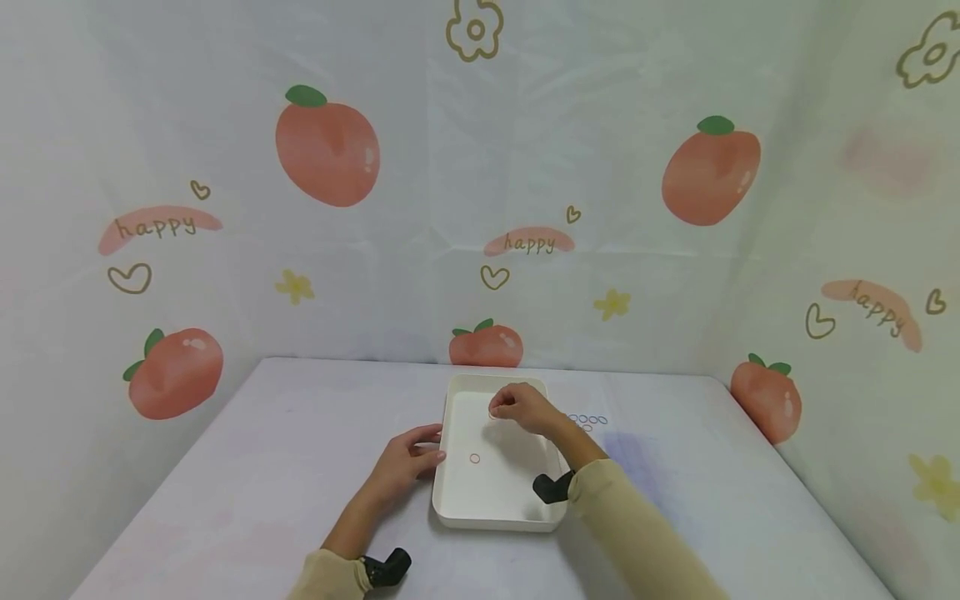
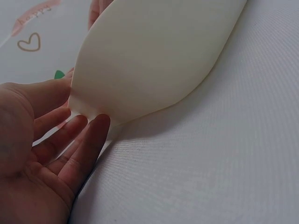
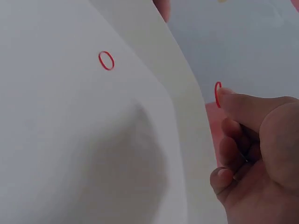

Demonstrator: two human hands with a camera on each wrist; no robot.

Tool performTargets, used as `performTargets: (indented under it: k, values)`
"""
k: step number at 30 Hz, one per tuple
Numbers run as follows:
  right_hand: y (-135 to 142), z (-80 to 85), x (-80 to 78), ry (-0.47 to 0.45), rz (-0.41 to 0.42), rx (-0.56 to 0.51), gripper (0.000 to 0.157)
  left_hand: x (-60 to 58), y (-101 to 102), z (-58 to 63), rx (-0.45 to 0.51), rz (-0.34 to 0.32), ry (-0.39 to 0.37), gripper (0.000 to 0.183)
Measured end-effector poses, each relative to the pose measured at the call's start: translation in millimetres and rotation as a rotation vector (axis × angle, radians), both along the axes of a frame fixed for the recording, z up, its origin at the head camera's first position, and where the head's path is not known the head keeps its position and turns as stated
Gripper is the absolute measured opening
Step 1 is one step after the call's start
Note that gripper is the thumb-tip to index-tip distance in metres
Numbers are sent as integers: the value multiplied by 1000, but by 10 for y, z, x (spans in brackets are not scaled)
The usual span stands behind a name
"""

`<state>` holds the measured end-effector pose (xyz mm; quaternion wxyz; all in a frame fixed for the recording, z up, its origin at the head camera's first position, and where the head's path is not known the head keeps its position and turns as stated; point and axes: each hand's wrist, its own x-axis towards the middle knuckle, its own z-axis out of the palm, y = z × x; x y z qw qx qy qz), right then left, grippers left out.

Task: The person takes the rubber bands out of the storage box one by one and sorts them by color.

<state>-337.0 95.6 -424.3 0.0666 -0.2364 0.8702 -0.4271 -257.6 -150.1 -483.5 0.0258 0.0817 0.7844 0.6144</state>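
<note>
A white rectangular tray (image 1: 495, 504) lies on the table. My left hand (image 1: 408, 457) rests against the tray's left side, its thumb and fingertips (image 2: 100, 126) touching the outer wall. Over the far part of the tray, my right hand (image 1: 525, 408) pinches a thin red ring (image 3: 216, 94) between thumb and index finger, the other fingers curled in. Another red ring (image 1: 475, 462) lies flat on the tray floor, to the left of centre.
Several small blue and reddish rings (image 1: 592, 420) lie in rows on the table right of the tray, partly hidden by my right wrist. A white cloth (image 1: 405, 275) with fruit prints stands behind the table (image 1: 322, 442). Black devices (image 1: 388, 567) are strapped to both wrists.
</note>
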Motion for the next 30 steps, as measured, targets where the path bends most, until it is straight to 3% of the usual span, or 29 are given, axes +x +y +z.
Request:
performTargets:
  k: [13,23,30]
  values:
    - [499,54,34,71,-131,-39,5,13,7,11,7,0,6,53]
    - [881,-95,85,81,-298,18,6,4,-8,-2,-10,-3,10,54]
    - [1045,-222,101,113,-339,86,5,6,0,3,-12,8,14,53]
